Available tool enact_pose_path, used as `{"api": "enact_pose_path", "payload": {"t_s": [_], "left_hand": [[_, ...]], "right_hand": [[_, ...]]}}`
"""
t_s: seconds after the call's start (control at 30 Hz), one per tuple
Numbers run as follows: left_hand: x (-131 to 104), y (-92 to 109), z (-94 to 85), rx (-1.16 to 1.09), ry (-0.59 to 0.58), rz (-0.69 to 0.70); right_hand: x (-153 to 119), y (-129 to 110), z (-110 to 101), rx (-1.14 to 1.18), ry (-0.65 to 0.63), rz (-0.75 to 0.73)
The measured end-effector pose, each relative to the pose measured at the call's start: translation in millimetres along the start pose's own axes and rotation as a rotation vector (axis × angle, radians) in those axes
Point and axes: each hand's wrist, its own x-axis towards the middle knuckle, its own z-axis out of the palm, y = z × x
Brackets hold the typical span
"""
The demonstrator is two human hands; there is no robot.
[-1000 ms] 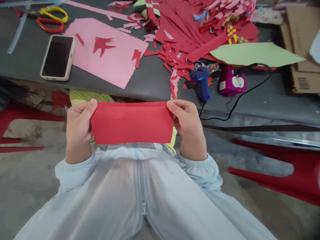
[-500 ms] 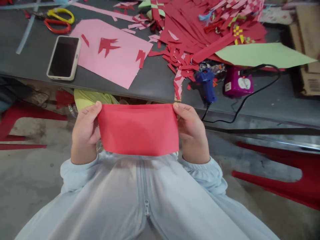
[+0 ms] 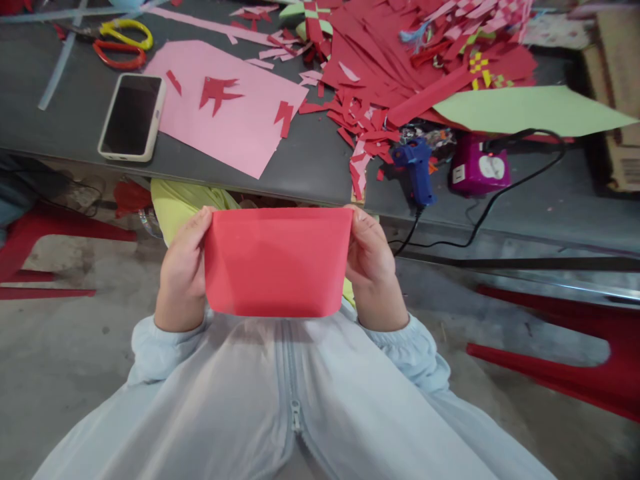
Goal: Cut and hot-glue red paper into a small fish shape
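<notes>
A sheet of red paper (image 3: 277, 263) is stretched between my hands, in front of my body and just off the table's near edge. My left hand (image 3: 184, 270) is closed on its left side, thumb near the upper corner. On the opposite side my right hand (image 3: 373, 267) grips the right edge, its thumb by the top corner. The fingers behind the paper are partly hidden. Beyond it, pink paper (image 3: 220, 133) lies on the table with red cut pieces (image 3: 219, 93) on top.
On the dark table (image 3: 295, 177) are a phone (image 3: 132, 117), scissors (image 3: 124, 43), a heap of red paper scraps (image 3: 380, 53), green paper (image 3: 525, 110), a blue glue gun (image 3: 417, 170) and a purple box (image 3: 480, 163) with a black cable. Red stools (image 3: 565, 360) stand at both sides.
My hands have come slightly closer together, and the red paper between them now bows, its lower corners curving. The thumbs have shifted inward along with the sides.
</notes>
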Motion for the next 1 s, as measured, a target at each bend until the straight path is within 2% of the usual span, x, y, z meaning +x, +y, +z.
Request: {"api": "enact_pose_path", "payload": {"t_s": [0.2, 0.37, 0.57, 0.77, 0.83, 1.0], "left_hand": [[-6, -2, 5.9, -0.099, -0.034, -0.090], [-7, -6, 12.1, -0.203, -0.022, -0.146], [-5, -13, 10.9, -0.276, -0.227, -0.161], [-4, -24, 10.1, -0.230, -0.412, -0.164], [-3, -27, 11.0, -0.215, -0.418, -0.166], [-3, -28, 14.7, -0.170, -0.332, -0.214]], "right_hand": [[-2, 5, 4, -0.081, -0.027, -0.060], [-6, 9, 6, -0.038, -0.044, -0.014], [-12, 10, 10, 0.061, -0.061, 0.010], [-14, 8, 13, 0.009, -0.036, 0.053], [-14, 8, 14, 0.044, -0.054, 0.065], [-14, 12, 16, 0.107, -0.109, 0.097]]}}
